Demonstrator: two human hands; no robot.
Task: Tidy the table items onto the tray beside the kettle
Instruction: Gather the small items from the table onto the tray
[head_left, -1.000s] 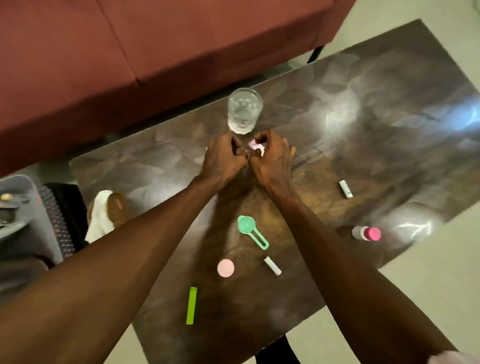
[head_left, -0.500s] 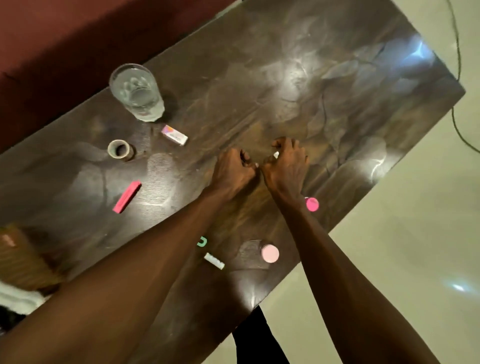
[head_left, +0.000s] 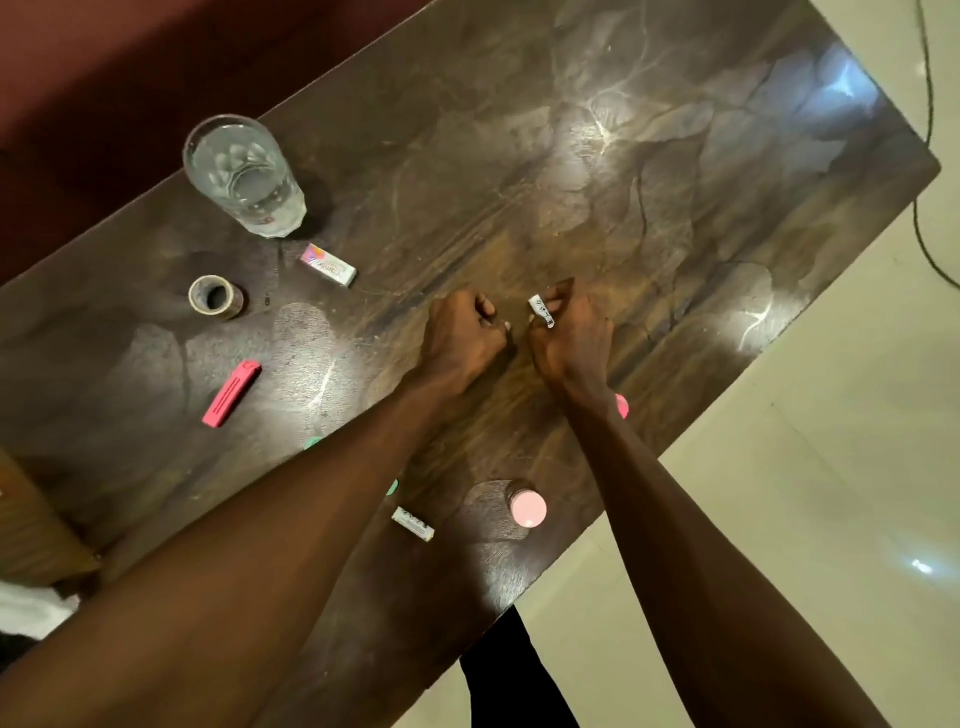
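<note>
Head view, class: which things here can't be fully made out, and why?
- Green item: head view, mostly under the left forearm.
- Pink-capped item: mostly behind the right wrist.
- Left hand: curled fingers hide any contents.
- Tray and kettle: outside the frame.

Dark glossy marbled brown bench (head_left: 649, 171), set at a slant. Sitting on it: clear ribbed glass tumbler (head_left: 244, 176), brown tape roll (head_left: 215, 297), small white-and-pink box (head_left: 329, 265), flat pink clip (head_left: 231, 393), small white tube (head_left: 413, 524), pink-capped bottle (head_left: 525, 508).
</note>
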